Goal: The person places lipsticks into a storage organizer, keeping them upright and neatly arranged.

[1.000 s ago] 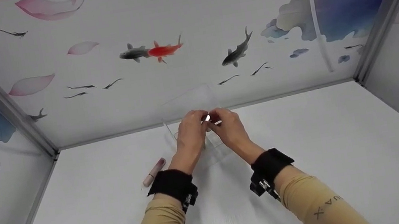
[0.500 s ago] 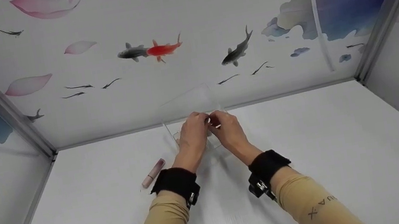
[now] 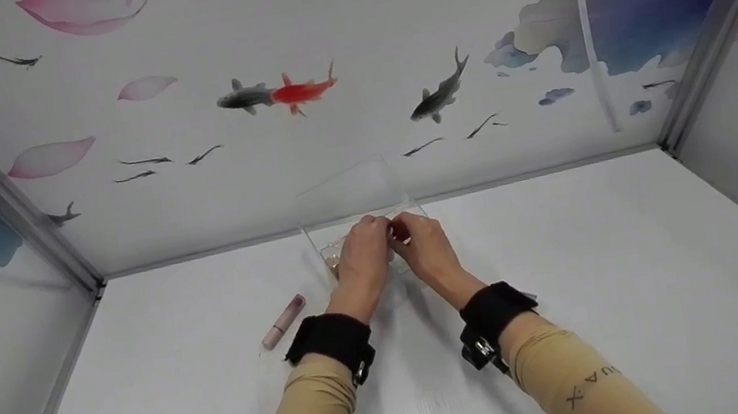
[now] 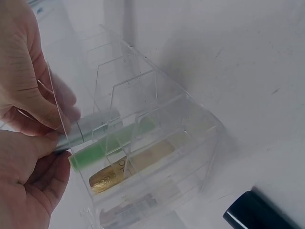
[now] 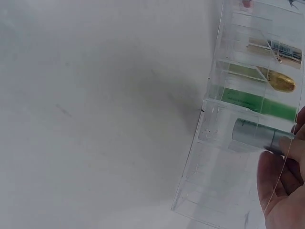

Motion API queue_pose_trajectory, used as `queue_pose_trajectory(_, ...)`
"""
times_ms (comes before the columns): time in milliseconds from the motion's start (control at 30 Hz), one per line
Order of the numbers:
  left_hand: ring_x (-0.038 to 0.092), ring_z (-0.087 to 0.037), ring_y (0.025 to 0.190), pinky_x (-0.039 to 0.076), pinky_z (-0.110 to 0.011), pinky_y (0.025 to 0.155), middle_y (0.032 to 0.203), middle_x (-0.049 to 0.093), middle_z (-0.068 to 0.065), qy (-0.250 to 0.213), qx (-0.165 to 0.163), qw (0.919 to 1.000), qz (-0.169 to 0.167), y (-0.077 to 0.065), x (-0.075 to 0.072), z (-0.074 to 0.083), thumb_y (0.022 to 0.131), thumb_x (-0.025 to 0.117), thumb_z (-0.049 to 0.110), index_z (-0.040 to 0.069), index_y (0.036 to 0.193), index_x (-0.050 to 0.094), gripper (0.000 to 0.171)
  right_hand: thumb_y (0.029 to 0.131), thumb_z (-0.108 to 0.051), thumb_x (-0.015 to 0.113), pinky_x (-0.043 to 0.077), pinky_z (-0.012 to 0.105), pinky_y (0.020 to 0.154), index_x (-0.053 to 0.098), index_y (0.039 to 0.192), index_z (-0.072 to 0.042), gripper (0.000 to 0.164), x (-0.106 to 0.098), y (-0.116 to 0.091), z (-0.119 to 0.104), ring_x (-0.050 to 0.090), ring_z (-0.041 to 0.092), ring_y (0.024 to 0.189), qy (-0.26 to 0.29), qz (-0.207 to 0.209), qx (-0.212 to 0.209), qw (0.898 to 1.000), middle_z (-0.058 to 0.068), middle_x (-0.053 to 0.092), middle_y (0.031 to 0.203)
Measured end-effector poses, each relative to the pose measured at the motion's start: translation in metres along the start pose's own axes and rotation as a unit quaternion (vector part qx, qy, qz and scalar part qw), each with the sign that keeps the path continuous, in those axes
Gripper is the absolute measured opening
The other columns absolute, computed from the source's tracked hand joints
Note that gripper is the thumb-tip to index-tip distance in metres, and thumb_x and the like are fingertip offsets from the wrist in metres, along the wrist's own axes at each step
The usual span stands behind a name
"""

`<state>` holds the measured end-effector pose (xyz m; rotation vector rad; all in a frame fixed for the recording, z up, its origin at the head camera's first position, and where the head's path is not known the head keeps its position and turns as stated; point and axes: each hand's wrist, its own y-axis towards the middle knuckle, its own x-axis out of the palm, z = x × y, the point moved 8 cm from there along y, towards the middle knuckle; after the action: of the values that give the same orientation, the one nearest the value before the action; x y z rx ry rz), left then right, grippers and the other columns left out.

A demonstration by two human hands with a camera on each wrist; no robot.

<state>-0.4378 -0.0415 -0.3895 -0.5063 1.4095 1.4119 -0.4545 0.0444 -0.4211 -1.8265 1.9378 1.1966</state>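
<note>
Silver tube (image 5: 252, 133) is pinched by left hand (image 3: 363, 256) and right hand (image 3: 427, 246), both angled inward.

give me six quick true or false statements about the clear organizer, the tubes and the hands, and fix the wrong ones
1. The green tube lies between the silver tube and the gold-ended tube. True.
2. The pink tube lies outside the organizer. True.
3. The organizer's walls are opaque. False: they are see-through, and tubes show behind them.
4. The right hand and the left hand are both at the silver tube. True.
5. The left hand holds the pink tube. False: its fingers are at the silver tube's end.
6. The pink tube stands upright. False: it lies on its side.
</note>
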Motion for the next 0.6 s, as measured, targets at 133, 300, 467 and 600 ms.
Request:
queue_pose_trajectory(133, 0.071, -0.026, 0.086, 0.059, -0.032, 0.077, 0.092, 0.075, -0.011, 0.04, 0.022, 0.9985, 0.029, -0.001, -0.0013, 0.0034, 0.089, 0.068, -0.002, 0.003, 0.093, 0.073, 0.008, 0.09, -0.004, 0.072, 0.059, 0.037, 0.081, 0.07, 0.106, -0.001, 0.017, -0.0007, -0.0005, -0.0018, 0.071, 0.026, 0.092, -0.003, 0.005, -0.015, 1.0, 0.014, 0.074, 0.099)
queue_pose_trajectory(300, 0.069, -0.025, 0.082, 0.057, -0.033, 0.074, 0.088, 0.076, -0.007, 0.082, 0.024, 0.9955, 0.043, -0.0017, -0.0017, 0.0048, 0.086, 0.069, -0.001, 0.007, 0.089, 0.074, 0.009, 0.089, -0.002, 0.071, 0.059, 0.038, 0.081, 0.071, 0.103, -0.001, 0.014, -0.0006, -0.0005, -0.0021, 0.071, 0.027, 0.09, 0.001, 0.01, -0.024, 1.0, 0.015, 0.075, 0.097)
queue_pose_trajectory(467, 0.067, -0.025, 0.079, 0.054, -0.036, 0.072, 0.081, 0.076, -0.006, 0.107, 0.012, 0.993, 0.047, -0.0025, -0.0023, 0.0038, 0.085, 0.069, 0.003, 0.009, 0.083, 0.075, 0.008, 0.089, -0.001, 0.072, 0.059, 0.039, 0.081, 0.072, 0.102, -0.001, 0.014, 0.0022, -0.0003, -0.0002, 0.072, 0.027, 0.09, 0.0, 0.007, -0.027, 1.0, 0.014, 0.075, 0.096)
queue_pose_trajectory(600, 0.067, -0.025, 0.078, 0.054, -0.036, 0.073, 0.079, 0.076, -0.006, 0.119, 0.007, 0.9919, 0.044, -0.0032, -0.0015, 0.0033, 0.085, 0.069, 0.003, 0.009, 0.083, 0.075, 0.009, 0.089, -0.001, 0.071, 0.058, 0.039, 0.082, 0.072, 0.103, -0.001, 0.014, 0.0041, -0.0004, 0.0004, 0.071, 0.027, 0.09, 0.002, 0.005, -0.031, 0.999, 0.014, 0.075, 0.097)
